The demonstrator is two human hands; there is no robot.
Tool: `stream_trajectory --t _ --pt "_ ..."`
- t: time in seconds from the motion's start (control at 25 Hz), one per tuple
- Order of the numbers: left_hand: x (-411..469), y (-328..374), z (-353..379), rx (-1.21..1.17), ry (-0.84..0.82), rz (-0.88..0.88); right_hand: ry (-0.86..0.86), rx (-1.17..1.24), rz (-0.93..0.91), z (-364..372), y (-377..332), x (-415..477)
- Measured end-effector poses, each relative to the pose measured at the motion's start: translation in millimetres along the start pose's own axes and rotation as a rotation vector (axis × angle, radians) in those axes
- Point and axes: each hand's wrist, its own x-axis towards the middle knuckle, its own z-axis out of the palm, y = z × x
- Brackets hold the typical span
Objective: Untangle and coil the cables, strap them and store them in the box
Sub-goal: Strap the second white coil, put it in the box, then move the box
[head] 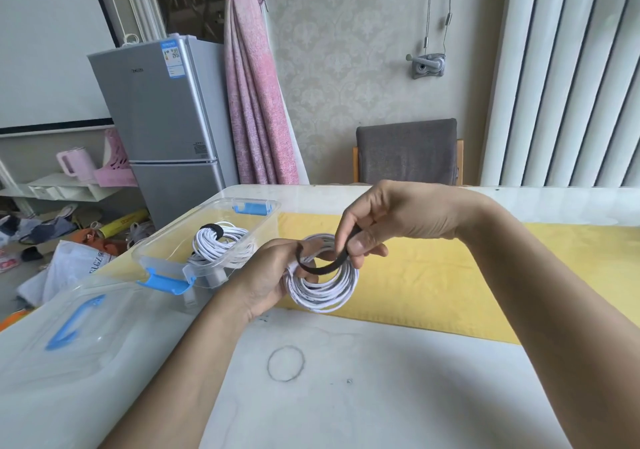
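A white cable coil [323, 294] hangs above the table, gripped at its left side by my left hand [266, 275]. A black strap [327, 265] runs from that grip across the coil's opening. My right hand [384, 221] pinches the strap's free end between thumb and fingers, above the coil's right side. A clear plastic box [166, 244] with blue latches stands to the left. Inside it lies another white cable coil [221, 246] bound with a black strap.
The box's clear lid [69, 327] with a blue handle lies at the table's near left. A yellow mat [450, 275] covers the table's far right part. A grey chair [407, 152] stands behind the table, and a grey fridge [159, 119] at the left.
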Motion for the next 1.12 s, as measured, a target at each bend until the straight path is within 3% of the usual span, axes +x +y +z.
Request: stream_trajectory --t 0.4,0.64,0.8,1.12 --pt "-7.1 4.7 14.5 0.093 0.078 -0.038 0.125 -0.300 0.248 3.0 -1.9 3.8" --pt "-9.6 3.0 14.4 0.375 0.121 0.078 0.149 -0.504 0.367 6.8 -5.7 5.1" --pt "-8.8 3.1 11.4 0.421 0.128 0.118 0.184 -0.496 0.317 8.5 -8.0 7.0" --pt "-9.0 4.0 10.0 0.596 0.295 0.226 0.353 -0.568 0.148 20.9 -0.6 20.6"
